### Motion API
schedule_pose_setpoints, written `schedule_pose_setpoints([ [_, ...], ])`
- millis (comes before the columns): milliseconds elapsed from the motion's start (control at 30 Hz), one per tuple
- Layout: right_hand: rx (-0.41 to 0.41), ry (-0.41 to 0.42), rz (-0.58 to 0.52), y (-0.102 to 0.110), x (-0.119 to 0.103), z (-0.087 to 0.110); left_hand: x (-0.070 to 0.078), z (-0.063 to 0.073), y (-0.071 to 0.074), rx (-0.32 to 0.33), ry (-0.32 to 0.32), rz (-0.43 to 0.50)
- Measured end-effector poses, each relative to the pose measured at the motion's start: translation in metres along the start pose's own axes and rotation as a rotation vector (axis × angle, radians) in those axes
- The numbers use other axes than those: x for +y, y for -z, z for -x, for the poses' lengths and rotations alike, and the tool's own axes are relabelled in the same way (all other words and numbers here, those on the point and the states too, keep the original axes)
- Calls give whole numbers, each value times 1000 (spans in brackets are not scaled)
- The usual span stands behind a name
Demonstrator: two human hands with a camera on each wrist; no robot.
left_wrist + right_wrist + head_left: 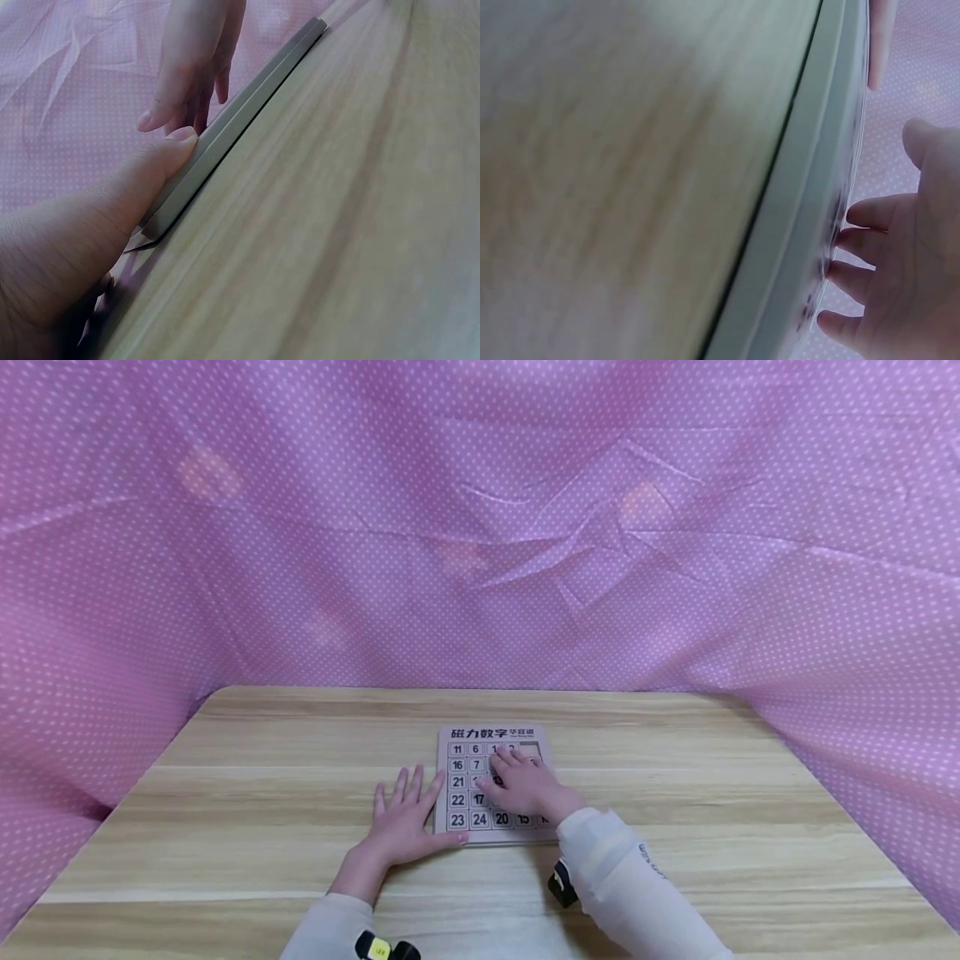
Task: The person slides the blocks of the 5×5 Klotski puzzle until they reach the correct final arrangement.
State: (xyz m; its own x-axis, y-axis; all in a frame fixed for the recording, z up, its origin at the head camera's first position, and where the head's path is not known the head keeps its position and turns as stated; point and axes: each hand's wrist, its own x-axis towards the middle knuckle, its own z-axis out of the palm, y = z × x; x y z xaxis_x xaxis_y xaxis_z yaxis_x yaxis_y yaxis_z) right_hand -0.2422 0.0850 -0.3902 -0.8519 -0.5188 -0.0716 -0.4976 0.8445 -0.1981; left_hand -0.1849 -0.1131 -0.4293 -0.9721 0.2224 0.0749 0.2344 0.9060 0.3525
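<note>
A number sliding puzzle (495,837) lies flat on the table, its square tiles marked with black numbers and set in a light frame. One slot in the top right corner of its grid holds no tile. My left hand (405,831) lies at the left of it, fingers spread on the wood, and the thumb rests on the lower left corner of the frame. Over the tiles is my right hand (525,785), with its fingertips on the upper rows, covering several numbers. In the right wrist view, those fingers (855,281) reach the tile face, slightly bent and apart.
The wood-grain table (300,735) stretches out on all sides of the puzzle. A pink dotted cloth (480,610) hangs behind the table and along both sides. Dark straps with small devices (380,948) sit at the wrists over light sleeves.
</note>
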Motion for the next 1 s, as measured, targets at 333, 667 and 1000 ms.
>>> schedule_pose_setpoints([
  [333,2,39,-71,5,2,10,0,1,0,5,-2,-6],
  [667,6,110,-67,9,11,51,2,2,1,4,-4,10],
  [1000,14,172,-19,9,18,97,1,3,3,-4,-2,22],
])
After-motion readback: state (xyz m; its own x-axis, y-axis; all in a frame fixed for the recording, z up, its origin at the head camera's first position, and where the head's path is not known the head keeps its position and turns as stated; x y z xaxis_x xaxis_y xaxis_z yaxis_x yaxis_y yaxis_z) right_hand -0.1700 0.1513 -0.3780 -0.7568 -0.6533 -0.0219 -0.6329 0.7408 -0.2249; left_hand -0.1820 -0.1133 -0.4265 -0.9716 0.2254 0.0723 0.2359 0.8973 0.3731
